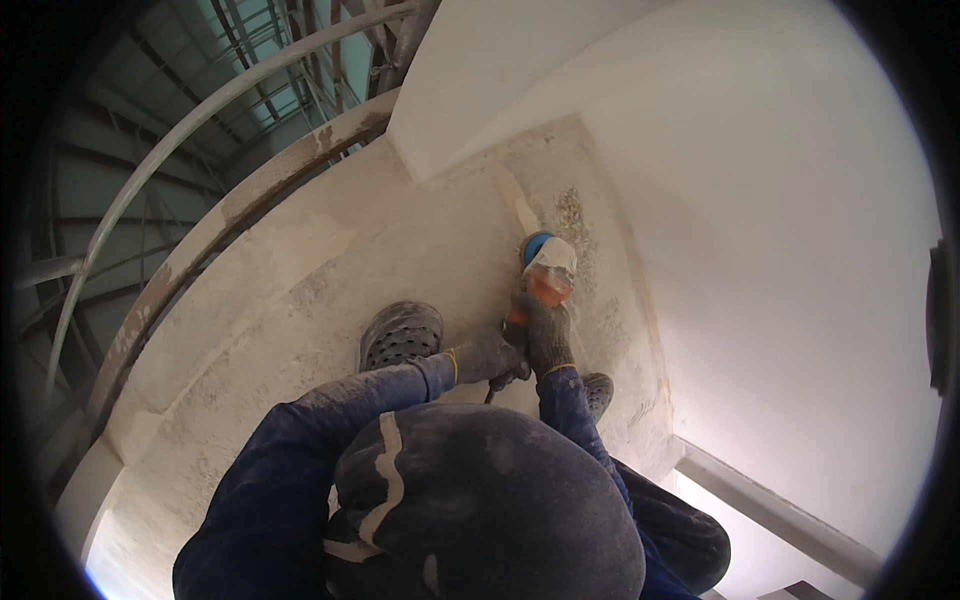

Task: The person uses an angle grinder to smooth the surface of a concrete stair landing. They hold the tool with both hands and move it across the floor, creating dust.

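An orange angle grinder [550, 289] with a blue disc [535, 247] at its far end lies in both my hands. Pale dust coats its head, and the disc is at the dusty surface; whether it touches or spins I cannot tell. My right hand [548, 335], in a grey knitted glove with a yellow cuff edge, is closed round the body behind the head. My left hand [485, 354], gloved alike, is closed round the rear of the tool, close to a dark handle or cord end [495, 384]. A pale smooth strip [513, 195] runs away from the disc.
I am on a curved, dusty beige surface [320, 270]. A tall white wall [760, 220] rises on the right. Along the left edge run a pale curved rail [170, 150] and a brown rim [230, 205], with open depth beyond. A grey clog [401, 335] shows beside my left hand.
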`<state>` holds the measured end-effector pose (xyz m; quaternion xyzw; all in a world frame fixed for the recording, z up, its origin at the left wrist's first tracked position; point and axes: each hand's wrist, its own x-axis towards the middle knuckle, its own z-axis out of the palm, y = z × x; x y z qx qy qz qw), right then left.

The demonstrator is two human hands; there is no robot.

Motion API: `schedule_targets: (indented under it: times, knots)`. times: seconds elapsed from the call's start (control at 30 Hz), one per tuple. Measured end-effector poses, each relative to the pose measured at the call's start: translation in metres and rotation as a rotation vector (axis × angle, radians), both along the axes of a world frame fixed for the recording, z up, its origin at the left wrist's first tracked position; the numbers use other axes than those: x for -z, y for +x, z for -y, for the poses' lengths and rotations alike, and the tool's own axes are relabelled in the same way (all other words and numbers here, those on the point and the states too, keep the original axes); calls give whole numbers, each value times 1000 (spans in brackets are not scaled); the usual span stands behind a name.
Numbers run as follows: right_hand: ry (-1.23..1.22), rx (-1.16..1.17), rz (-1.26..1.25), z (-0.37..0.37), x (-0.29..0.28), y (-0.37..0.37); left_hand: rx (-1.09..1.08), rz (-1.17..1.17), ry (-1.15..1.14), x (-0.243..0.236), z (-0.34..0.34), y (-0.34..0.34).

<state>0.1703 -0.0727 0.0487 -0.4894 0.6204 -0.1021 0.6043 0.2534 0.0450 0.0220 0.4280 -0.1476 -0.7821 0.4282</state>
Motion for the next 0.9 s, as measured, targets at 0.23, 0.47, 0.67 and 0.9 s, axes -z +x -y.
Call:
schedule_targets:
  times: [0.23,0.47,0.67,0.9]
  knots:
    - [25,79,-1,-5,-6,-6,31,8,-24,5,0,-9]
    - [-34,-62,19,8,8,1,-25,66,-40,6,5,2]
    - [5,29,80,0,3,1,-3,26,-31,5,1,1]
    - [84,163,115,-4,9,-35,66,33,-3,3,-1,-18]
